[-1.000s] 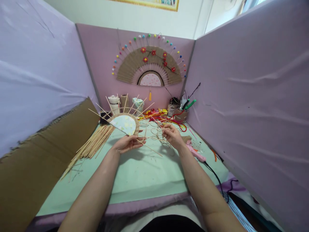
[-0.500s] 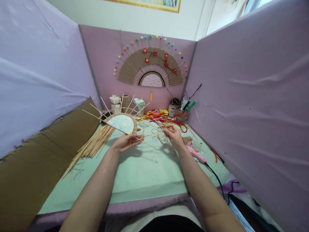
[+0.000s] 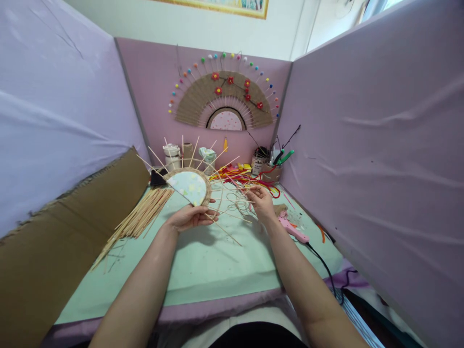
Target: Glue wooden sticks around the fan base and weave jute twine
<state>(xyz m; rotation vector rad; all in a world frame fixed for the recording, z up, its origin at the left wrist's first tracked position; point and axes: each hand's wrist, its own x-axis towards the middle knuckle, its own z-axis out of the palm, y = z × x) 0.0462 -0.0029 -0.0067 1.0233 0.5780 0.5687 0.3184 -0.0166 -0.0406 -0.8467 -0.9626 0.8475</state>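
Observation:
My left hand (image 3: 191,216) grips the straight bottom edge of a half-round fan frame (image 3: 189,185). The frame has a pale flowered paper centre, a band of wound twine round the curve and several thin wooden spokes sticking out. My right hand (image 3: 261,202) is pinched on a strand of tan twine (image 3: 239,203) that loops loosely between the frame and my fingers. Both hands hover above the pale green mat (image 3: 203,261).
A bundle of thin wooden sticks (image 3: 139,217) lies left of the fan. A pink glue gun (image 3: 292,231) with a black cord lies right. Coloured pipe cleaners (image 3: 246,176), jars and a tool cup (image 3: 271,169) stand at the back. Cardboard (image 3: 54,241) leans left; a finished fan (image 3: 224,99) hangs on the wall.
The fan frame has tilted up and turned a little clockwise in my left hand. My right hand has shifted slightly, still on the twine.

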